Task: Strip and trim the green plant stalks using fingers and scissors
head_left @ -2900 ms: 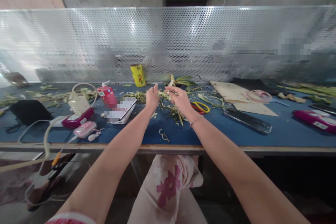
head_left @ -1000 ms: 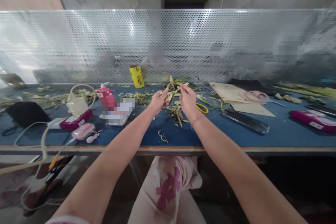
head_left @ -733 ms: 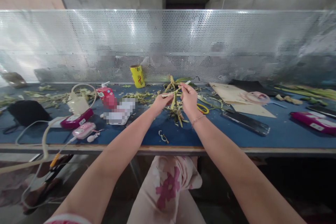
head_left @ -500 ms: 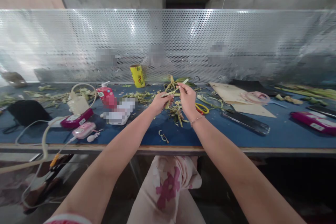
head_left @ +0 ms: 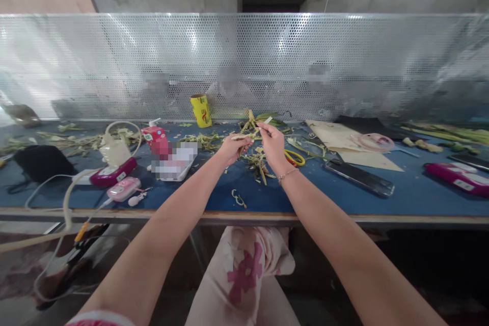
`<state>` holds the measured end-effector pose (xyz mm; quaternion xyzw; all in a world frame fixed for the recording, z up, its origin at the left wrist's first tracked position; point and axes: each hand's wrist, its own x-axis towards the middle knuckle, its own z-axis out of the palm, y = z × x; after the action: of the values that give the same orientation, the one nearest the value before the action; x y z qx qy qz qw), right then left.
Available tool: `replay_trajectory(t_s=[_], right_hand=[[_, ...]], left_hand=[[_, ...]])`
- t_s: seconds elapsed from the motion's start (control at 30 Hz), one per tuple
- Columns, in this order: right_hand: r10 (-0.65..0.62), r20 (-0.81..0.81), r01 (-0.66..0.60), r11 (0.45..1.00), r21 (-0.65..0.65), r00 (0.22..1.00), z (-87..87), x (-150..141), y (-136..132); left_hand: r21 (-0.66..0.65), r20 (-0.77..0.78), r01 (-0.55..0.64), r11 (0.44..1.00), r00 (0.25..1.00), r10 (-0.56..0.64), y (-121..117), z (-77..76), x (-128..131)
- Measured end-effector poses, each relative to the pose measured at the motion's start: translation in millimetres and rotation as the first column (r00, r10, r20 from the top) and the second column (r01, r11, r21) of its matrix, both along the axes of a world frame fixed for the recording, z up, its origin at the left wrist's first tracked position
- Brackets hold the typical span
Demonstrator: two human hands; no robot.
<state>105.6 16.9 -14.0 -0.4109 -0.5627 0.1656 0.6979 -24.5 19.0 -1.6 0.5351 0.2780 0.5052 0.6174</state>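
My left hand [head_left: 233, 147] is closed on a pale green plant stalk [head_left: 244, 137], one end of which sticks out past the thumb. Just right of it, my right hand [head_left: 272, 140] pinches a thin strip of the plant [head_left: 268, 120] between thumb and fingertips. Both hands hover over a pile of plant scraps [head_left: 257, 165] on the blue tabletop [head_left: 214, 193]. Beside my right wrist lie scissors with yellow handles [head_left: 296, 158], partly hidden by the hand. Behind the hands rests a bundle of stalks and long leaves [head_left: 252, 117].
A yellow roll [head_left: 200, 110] stands by the perforated metal screen [head_left: 260, 51]. To the left are a red pump bottle [head_left: 156, 140], a white device [head_left: 179, 160] and cables. At right lie a phone [head_left: 359, 177], brown paper [head_left: 344, 142] and a purple case [head_left: 458, 177].
My hands were apart near the pile earlier. They since came to hold the pale stalk, and a strip shows above my right fingers. Over the last half second they shifted only slightly.
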Motion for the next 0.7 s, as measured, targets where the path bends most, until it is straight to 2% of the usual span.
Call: replay_trajectory(t_s=[0.17,0.53,0.63,0.7], right_hand=[[0.019,-0.064,-0.020,1.000,-0.015,0.998,-2.7,1.0,5.5],[0.025,-0.090,-0.025,1.000,0.007,0.996,-2.2,3.7,10.7],[0.021,-0.055,-0.020,1.000,0.013,0.998,-0.2,4.1,7.2],[0.029,-0.035,-0.029,1.000,0.008,0.999,2.0,4.0,3.0]], left_hand=[[0.006,-0.055,0.008,1.000,0.998,-0.007,0.2,0.7,-1.8],[-0.048,-0.110,0.094,0.994,0.989,-0.099,2.8,-2.6,-2.9],[0.025,-0.164,0.086,0.996,0.983,-0.081,5.6,-5.3,-2.3],[0.125,-0.264,0.041,0.991,0.964,-0.006,7.8,-5.9,-2.6]])
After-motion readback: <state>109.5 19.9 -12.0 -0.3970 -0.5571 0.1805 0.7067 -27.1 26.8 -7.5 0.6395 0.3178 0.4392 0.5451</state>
